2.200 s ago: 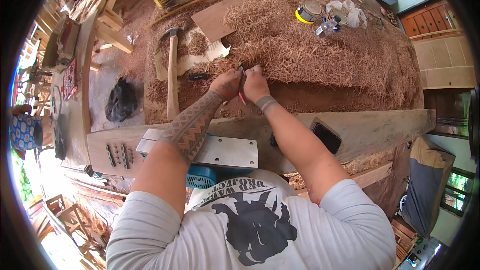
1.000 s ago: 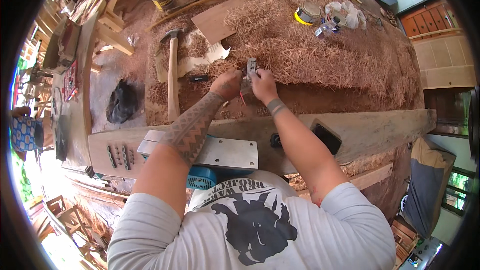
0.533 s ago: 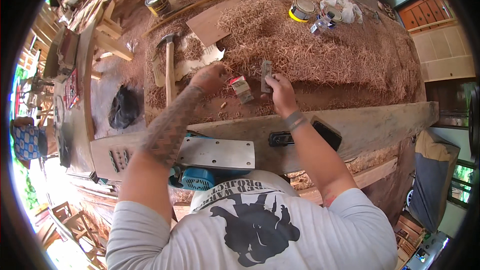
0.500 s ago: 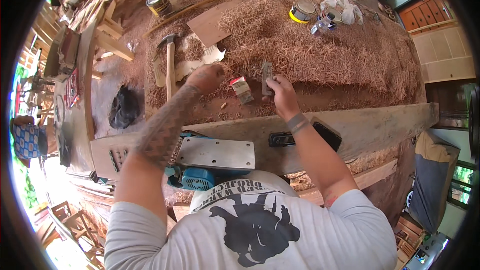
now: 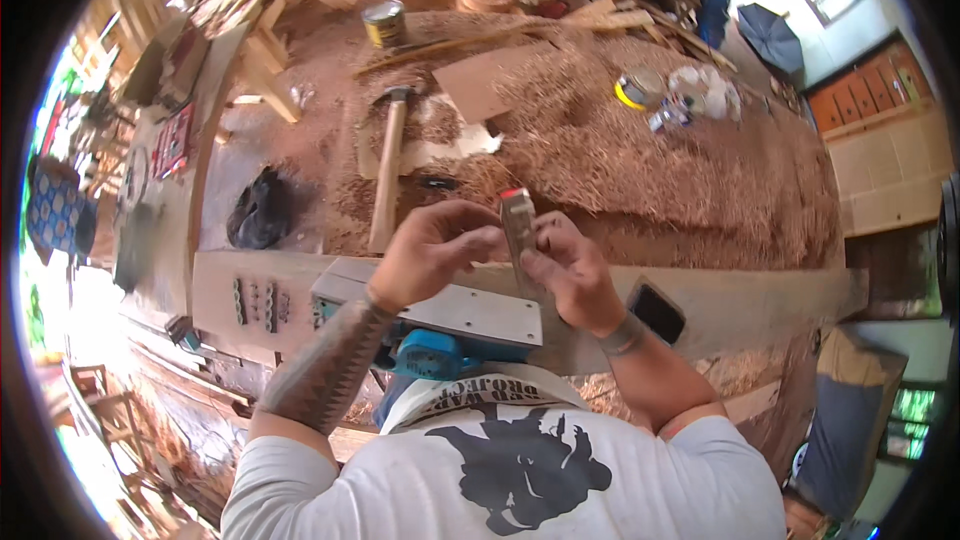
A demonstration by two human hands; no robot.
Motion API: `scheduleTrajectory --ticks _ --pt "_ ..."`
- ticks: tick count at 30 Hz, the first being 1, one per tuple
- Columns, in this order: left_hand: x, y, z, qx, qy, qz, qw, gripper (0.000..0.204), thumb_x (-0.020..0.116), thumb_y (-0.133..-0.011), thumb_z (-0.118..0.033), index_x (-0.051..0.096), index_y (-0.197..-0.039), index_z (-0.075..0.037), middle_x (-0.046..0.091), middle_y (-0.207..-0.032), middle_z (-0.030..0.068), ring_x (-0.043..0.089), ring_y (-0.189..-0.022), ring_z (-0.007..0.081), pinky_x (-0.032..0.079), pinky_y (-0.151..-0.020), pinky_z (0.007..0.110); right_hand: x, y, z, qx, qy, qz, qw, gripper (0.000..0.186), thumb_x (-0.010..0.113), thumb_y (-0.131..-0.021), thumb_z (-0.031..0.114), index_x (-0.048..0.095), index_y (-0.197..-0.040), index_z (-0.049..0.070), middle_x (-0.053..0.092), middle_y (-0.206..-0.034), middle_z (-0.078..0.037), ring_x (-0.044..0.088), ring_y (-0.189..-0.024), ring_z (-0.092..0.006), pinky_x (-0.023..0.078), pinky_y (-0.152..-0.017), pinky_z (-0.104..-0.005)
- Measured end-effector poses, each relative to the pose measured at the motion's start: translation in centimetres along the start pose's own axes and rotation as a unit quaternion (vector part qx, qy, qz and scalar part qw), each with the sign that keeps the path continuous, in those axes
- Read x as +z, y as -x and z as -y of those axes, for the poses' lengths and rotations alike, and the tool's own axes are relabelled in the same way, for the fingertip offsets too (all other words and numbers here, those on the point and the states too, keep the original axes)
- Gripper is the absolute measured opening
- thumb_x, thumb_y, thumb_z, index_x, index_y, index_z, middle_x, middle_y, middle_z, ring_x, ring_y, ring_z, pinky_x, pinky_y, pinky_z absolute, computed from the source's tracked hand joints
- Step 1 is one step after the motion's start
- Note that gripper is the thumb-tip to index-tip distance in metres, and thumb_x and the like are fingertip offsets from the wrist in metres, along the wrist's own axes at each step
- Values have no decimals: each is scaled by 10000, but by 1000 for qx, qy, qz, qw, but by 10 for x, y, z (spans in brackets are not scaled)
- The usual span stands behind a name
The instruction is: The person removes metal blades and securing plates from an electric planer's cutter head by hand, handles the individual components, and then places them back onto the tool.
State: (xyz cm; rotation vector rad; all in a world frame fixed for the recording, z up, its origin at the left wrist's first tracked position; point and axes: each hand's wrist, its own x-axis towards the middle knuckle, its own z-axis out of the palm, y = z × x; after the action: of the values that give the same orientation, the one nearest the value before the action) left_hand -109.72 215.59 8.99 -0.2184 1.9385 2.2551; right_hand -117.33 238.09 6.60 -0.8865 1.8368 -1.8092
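Note:
In my right hand (image 5: pixel 570 275) is a flat, narrow grey piece (image 5: pixel 519 230), held upright between thumb and fingers. A red patch shows at its top end; I cannot tell if that is part of it or a packet behind. My left hand (image 5: pixel 440 245) has its fingers bent and drawn together, the tips against or beside the piece's left edge; what they pinch is hidden. Just below both hands a blue electric planer (image 5: pixel 440 350) lies upside down, its pale metal sole (image 5: pixel 490 314) facing up, on a long wooden board (image 5: pixel 790 290).
A hammer (image 5: pixel 392 165) and a plywood sheet (image 5: pixel 485 80) lie among wood shavings (image 5: pixel 620 175). Small dark parts (image 5: pixel 268 307) rest on the board's left; a phone (image 5: pixel 657 313) lies right of my hand. Cans (image 5: pixel 384 24), a clear bottle (image 5: pixel 668 116) and a black bag (image 5: pixel 260 210) stand around.
Both hands have come closer to me and together, over the planer. My left hand has left the shavings and joined the right at the grey piece. The view has shifted.

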Motion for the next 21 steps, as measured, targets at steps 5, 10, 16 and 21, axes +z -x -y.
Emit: scheduleTrajectory --ticks 5,10,16,21 --pt "-33 37 25 56 28 7 998 228 770 -963 -203 716 -1000 14 710 -863 18 647 -781 84 520 -690 248 53 -1 55 -18 151 104 983 145 674 -906 72 579 -844 -18 553 -1079 -129 547 -997 -220 446 -873 -325" --pt "-86 121 11 40 9 18 999 271 678 -1033 -270 728 -1037 -4 724 -879 19 661 -808 85 532 -714 259 117 3 77 47 95 148 983 157 660 -900 88 576 -813 -12 580 -1065 -145 552 -1022 -226 435 -903 -341" --pt "-153 217 24 66 52 -101 991 344 651 -1040 -241 658 -1308 -25 729 -1063 63 670 -897 111 548 -778 270 214 3 93 276 -259 147 914 220 586 -986 161 629 -1038 -49 651 -980 -160 628 -855 -230 517 -813 -330" --pt "-182 281 33 126 88 -98 983 488 718 -992 -189 573 -1431 -31 696 -1182 88 677 -984 139 553 -814 283 291 -4 98 297 -339 212 867 354 531 -1073 290 585 -1168 -46 677 -985 -153 684 -831 -254 563 -756 -374"
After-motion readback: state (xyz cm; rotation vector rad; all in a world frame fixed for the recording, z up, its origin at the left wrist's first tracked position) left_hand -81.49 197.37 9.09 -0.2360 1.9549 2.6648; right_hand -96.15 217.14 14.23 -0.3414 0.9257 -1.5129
